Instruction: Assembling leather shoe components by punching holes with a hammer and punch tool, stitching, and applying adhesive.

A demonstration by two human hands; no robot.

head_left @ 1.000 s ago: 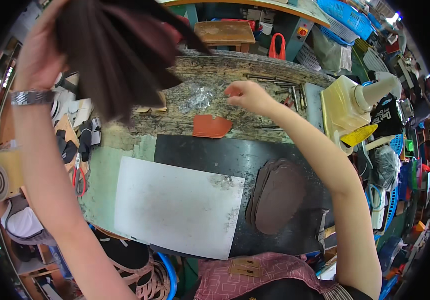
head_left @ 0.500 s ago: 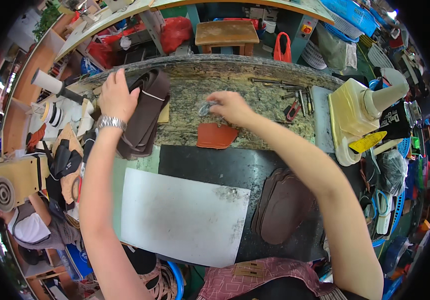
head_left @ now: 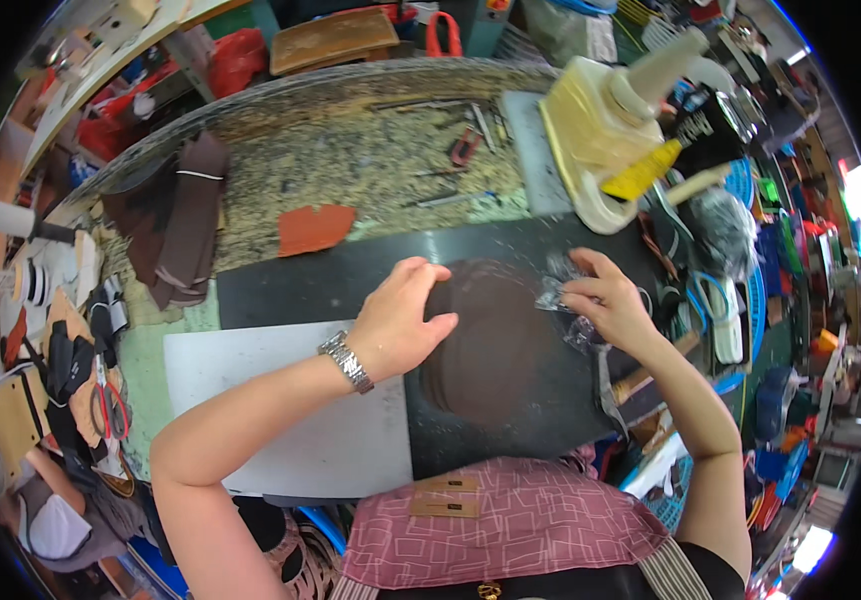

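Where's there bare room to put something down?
The mottled board looks bare beyond the orange piece, between the banded brown bundle and the metal tools. The white sheet is bare either side of the left forearm. Crowded: around the brown stack, with the left hand and right hand close by.

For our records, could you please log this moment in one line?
left grip: open, near brown stack; right grip: holding clear plastic; orange piece: on bench

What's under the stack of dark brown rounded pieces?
Black mat shows around the stack, so it appears to rest on that. The surface directly beneath is covered; can't tell if anything else lies there.
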